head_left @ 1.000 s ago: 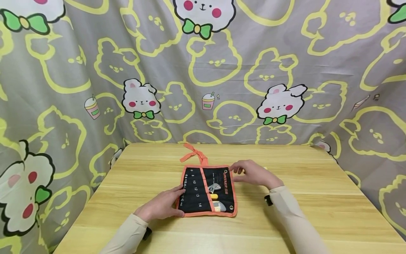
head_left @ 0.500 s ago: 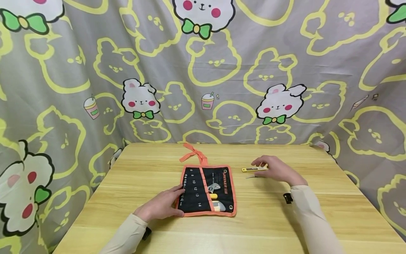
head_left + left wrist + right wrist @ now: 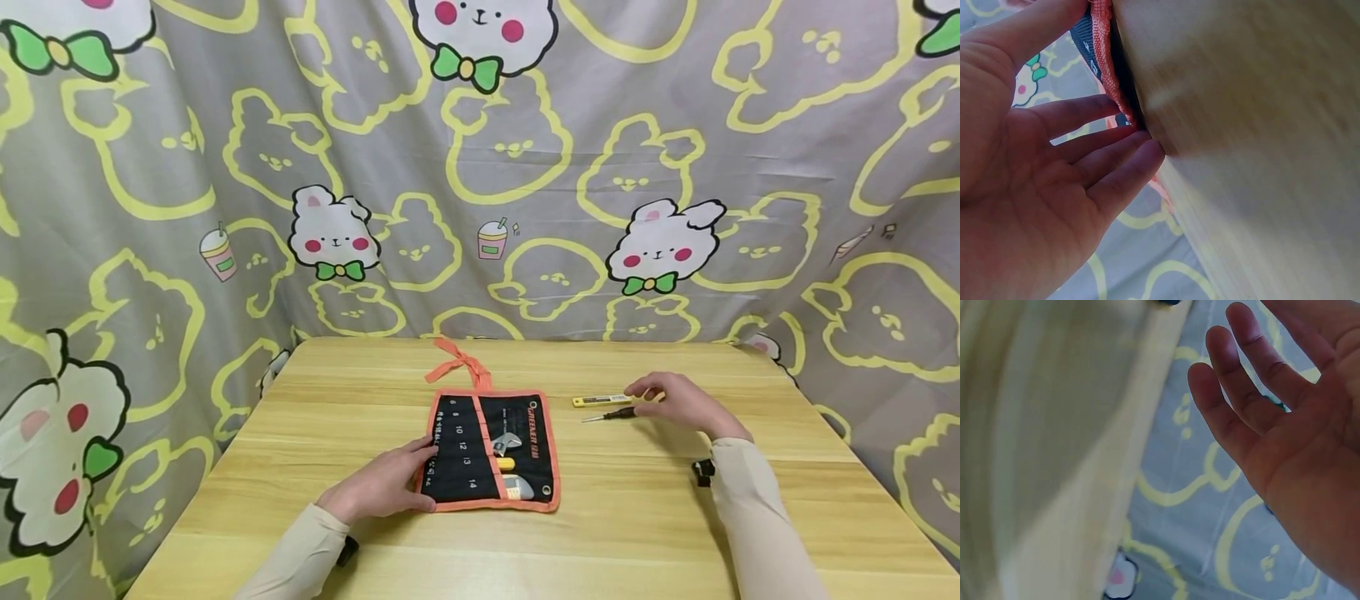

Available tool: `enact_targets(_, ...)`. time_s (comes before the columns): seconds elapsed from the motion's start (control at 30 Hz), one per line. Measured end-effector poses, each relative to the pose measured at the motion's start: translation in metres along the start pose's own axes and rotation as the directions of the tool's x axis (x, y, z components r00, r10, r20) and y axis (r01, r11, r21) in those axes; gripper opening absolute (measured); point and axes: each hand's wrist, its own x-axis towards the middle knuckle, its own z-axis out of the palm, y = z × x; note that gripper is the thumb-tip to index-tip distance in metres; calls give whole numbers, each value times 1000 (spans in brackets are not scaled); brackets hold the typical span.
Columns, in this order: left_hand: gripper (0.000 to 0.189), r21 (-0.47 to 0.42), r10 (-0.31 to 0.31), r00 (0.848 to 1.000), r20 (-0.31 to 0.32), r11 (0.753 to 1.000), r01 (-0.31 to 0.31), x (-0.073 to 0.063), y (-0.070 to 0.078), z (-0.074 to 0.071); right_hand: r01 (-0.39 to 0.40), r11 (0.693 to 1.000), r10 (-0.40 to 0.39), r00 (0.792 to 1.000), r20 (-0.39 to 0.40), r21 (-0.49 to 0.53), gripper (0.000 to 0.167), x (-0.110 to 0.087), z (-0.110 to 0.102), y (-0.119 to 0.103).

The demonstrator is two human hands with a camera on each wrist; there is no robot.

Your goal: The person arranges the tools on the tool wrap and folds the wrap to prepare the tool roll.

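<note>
Watching remotely, I see the right hand (image 3: pixel 686 404), fingers extended and empty, has shifted right, uncovering the black-handled screwdriver (image 3: pixel 620 413) beyond the tool pouch's (image 3: pixel 467 437) right side; the left hand (image 3: pixel 384 483), nearly straight-fingered, touches its left edge.

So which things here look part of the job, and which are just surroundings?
Likely the job:
- tool pouch, left hand at its edge
- adjustable wrench and two other partly hidden tools, in the pouch
- screwdriver near the right hand
- yellow flat item beside it

Likely just surroundings:
- patterned curtain
- wooden table
</note>
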Motion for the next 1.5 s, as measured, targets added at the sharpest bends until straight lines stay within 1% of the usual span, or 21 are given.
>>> enact_targets(0.23, 84, -1, -3, 1000, 1, 1000, 3, -1, 0, 0, -44, 999, 43, 998, 41, 17, 29, 1, 7, 10)
enact_targets(0.47, 84, -2, -8, 1000, 4, 1000, 8, -1, 2, -1, -19, 999, 20, 998, 60, -27, 29, 5, 12, 9)
enact_targets(0.67, 83, -3, -6, 1000, 1, 1000, 6, -1, 2, -1, 22, 998, -17, 998, 66, -66, 23, 10, 18, 9)
enact_targets(0.8, 83, 0, -3, 1000, 1, 1000, 3, -1, 1, -1, 13, 997, -7, 997, 75, -80, 22, 10, 20, 9)
enact_targets(1.13, 83, -7, -11, 1000, 3, 1000, 11, -1, 1, -1, 7, 998, 0, 995, 96, -70, 19, 10, 20, 6)
enact_targets(1.3, 83, -7, -15, 1000, 6, 1000, 15, -1, 0, 0, -2, 997, 9, 996, 88, -75, 18, 10, 20, 3)
enact_targets(1.5, 83, -13, -14, 1000, 3, 1000, 14, -1, 0, 0, 27, 995, -22, 998, 56, -91, 18, 11, 16, -4)
